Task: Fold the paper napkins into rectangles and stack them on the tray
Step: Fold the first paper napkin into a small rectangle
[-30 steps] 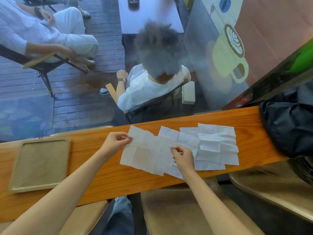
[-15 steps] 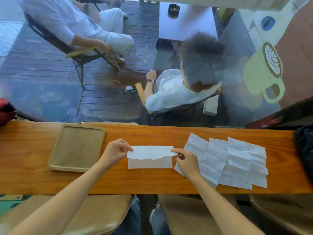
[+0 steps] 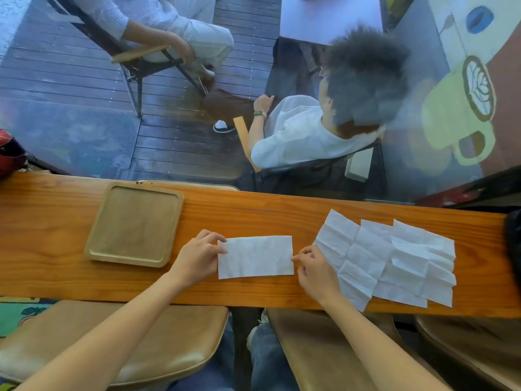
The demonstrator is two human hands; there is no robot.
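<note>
A white paper napkin (image 3: 255,256), folded in half into a long rectangle, lies flat on the wooden counter (image 3: 253,210). My left hand (image 3: 198,256) pinches its left edge near the top corner. At the napkin's right edge, the fingertips of my right hand (image 3: 315,270) pinch or press it. A wooden tray (image 3: 132,222) with nothing in it sits to the left of my left hand. Several unfolded creased napkins (image 3: 394,261) lie overlapping to the right of my right hand.
A glass pane runs along the counter's far edge; beyond it two people sit on chairs on a deck. A dark bag (image 3: 513,241) sits at the counter's right end and a red object (image 3: 8,150) at the far left. Brown stools (image 3: 158,334) stand below me.
The open napkin was lifted off the pile, drawn left and folded in half. It now lies flat as a rectangle with both hands at its ends. The camera view shifted left.
</note>
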